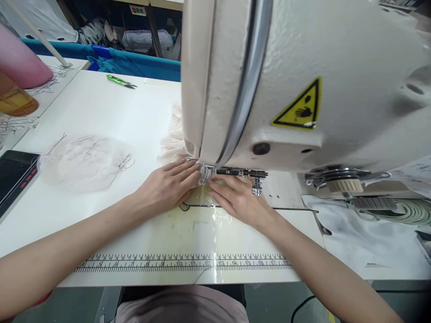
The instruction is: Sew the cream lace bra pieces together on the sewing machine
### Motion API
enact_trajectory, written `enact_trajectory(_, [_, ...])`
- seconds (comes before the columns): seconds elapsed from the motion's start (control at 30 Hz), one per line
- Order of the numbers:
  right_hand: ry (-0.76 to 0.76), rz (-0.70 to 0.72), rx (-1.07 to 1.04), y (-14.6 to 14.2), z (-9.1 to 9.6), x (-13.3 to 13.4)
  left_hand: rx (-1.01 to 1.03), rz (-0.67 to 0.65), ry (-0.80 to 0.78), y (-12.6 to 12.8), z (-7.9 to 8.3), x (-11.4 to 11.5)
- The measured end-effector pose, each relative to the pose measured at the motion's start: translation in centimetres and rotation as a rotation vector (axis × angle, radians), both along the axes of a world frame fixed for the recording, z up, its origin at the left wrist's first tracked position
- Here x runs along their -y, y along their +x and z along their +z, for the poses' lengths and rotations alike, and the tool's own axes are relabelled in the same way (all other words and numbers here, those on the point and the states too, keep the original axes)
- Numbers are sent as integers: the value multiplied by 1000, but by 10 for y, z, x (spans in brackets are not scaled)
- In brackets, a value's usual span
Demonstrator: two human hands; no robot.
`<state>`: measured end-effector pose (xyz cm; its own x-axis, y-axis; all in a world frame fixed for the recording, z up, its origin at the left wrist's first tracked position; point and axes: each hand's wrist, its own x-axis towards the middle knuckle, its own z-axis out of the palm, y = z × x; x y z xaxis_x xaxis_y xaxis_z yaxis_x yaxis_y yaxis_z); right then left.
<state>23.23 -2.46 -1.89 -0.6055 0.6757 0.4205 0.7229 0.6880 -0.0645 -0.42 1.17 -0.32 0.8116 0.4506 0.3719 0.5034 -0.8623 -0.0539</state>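
Observation:
A sewing machine [229, 89] stands over the work, its head hiding the needle area. Below it a narrow strip of pale lace [206, 173] lies between my two hands. Cream ruffled lace fabric [172, 141] spreads out behind, partly covered by the machine. My left hand [168, 185] lies flat with its fingertips on the lace, left of the needle area. From the right, my right hand [240, 197] reaches in, fingers stretched out and touching the lace edge; some fingertips are hidden behind a metal attachment [240, 172].
Green thread snips [121, 81] lie at the back left. A sheer fabric piece with loose threads [84, 161] and a dark phone-like device [15, 175] are on the left, near thread cones [23, 58]. A ruler strip [182, 263] runs along the table's front edge. Rolled tape [412, 211] sits right.

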Motion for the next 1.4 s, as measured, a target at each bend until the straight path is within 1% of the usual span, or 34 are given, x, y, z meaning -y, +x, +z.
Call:
enact_trajectory(0.17, [-28,-28,-38,4,-6,-3,-13,-16,45,-1,0,0])
enact_trajectory(0.3, [-38,-20,-85,5,-4,-6,-18,-30,66,-3,-1,-1])
enact_trajectory(0.4, [-34,-40,-97,6,-3,-7,-18,-43,76,-3,-2,-2])
enact_trajectory(0.53, [-52,-69,-108,7,-6,-8,-18,-50,81,-3,-2,-2])
enact_trajectory(0.67, [-99,-89,-99,9,-9,-10,-17,-36,70,-3,-2,-3])
enact_trajectory(0.8, [-144,-110,-84,9,-8,-12,-15,-10,38,-2,-2,-3])
enact_trajectory(0.97, [-142,-148,-90,7,-4,-10,-23,11,46,0,-1,-3])
enact_trajectory(1.1, [-100,-168,-92,6,-1,-8,-5,11,112,2,1,-2])
enact_trajectory(1.2, [-92,-179,-92,5,-1,-9,-8,-29,193,3,2,-1])
enact_trajectory(1.27, [-119,-186,-104,4,-3,-9,-11,-34,197,3,3,-2])
enact_trajectory(1.4, [-248,-155,-150,2,-9,-5,20,31,102,3,3,-4])
